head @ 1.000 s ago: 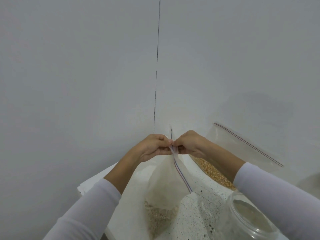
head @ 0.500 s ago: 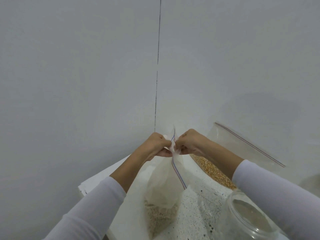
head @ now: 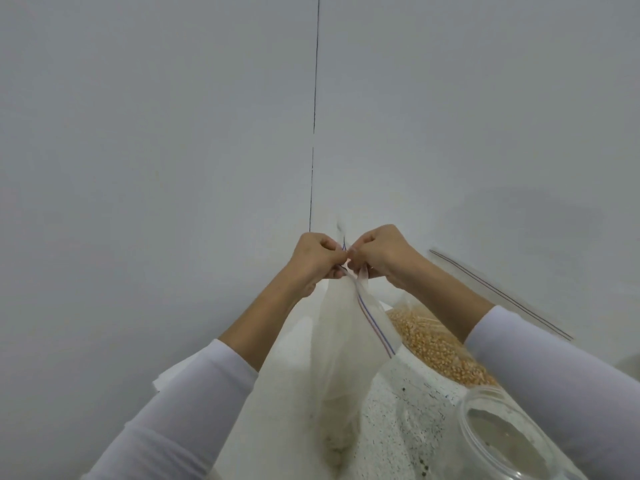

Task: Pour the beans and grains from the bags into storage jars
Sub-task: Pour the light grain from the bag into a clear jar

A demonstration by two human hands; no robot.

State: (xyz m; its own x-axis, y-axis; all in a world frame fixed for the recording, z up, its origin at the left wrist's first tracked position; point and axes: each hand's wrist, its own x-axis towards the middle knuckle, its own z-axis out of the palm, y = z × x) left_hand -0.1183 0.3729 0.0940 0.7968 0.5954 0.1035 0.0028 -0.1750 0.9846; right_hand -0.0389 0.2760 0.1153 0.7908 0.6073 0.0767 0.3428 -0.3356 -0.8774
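Both hands (head: 346,259) (fingers curled) pinch the raised bag (head: 343,341).

A clear zip-top bag (head: 343,344) hangs upright, lifted by its top, its red-and-blue zip strip (head: 375,322) running down at a slant. Pale grain (head: 337,445) sits low in its bottom (blurred, kind unclear). Just right of it a second clear zip bag (head: 485,306) holds yellow corn kernels (head: 440,348) on the speckled white counter. A clear plastic jar (head: 512,441) stands open-mouthed at the lower right, near both bags.
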